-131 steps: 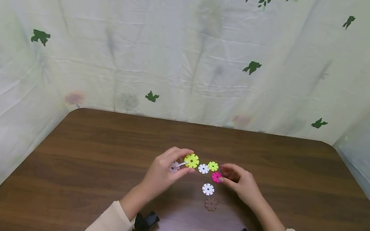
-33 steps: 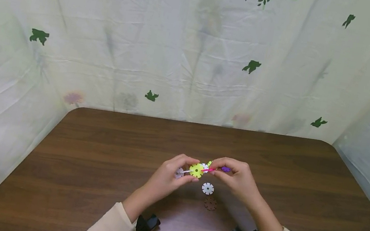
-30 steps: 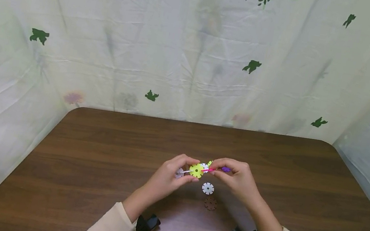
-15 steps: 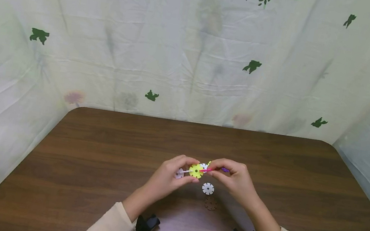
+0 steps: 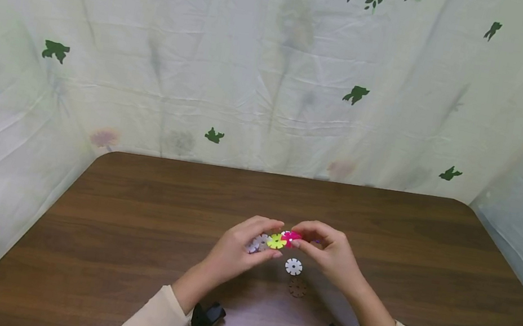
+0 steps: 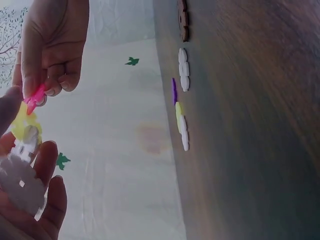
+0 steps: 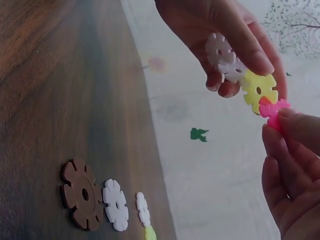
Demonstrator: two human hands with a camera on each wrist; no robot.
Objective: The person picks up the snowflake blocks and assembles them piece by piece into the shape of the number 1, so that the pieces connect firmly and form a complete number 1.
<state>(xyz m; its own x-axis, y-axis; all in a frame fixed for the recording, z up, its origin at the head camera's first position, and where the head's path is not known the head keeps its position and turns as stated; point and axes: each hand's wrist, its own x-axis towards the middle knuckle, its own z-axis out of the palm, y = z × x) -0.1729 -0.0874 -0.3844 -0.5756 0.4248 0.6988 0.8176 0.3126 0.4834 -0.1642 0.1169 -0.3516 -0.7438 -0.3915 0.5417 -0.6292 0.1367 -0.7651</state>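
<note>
My left hand [image 5: 235,247] pinches a yellow notched interlocking disc [image 7: 260,90] between thumb and fingers, above the table. Two white discs [image 7: 220,50] extend from it into the palm, joined in a chain. From the other side, my right hand [image 5: 329,251] pinches a pink disc [image 7: 274,111] by its edge. The pink rim overlaps the yellow one; how deeply they are slotted cannot be told. Below lie a white disc [image 5: 293,267] and a brown disc [image 5: 297,288], flat on the wood.
Past the held chain, a purple disc [image 6: 174,91], a small yellow disc [image 6: 179,116] and another white disc [image 6: 184,134] rest on the brown table [image 5: 143,292]. A pale printed curtain [image 5: 275,74] hangs behind its far edge.
Since the earliest frame, the right hand has lifted the pink disc off the table and brought it to the yellow one. In the last half second the pink disc turned from edge-on to face-on.
</note>
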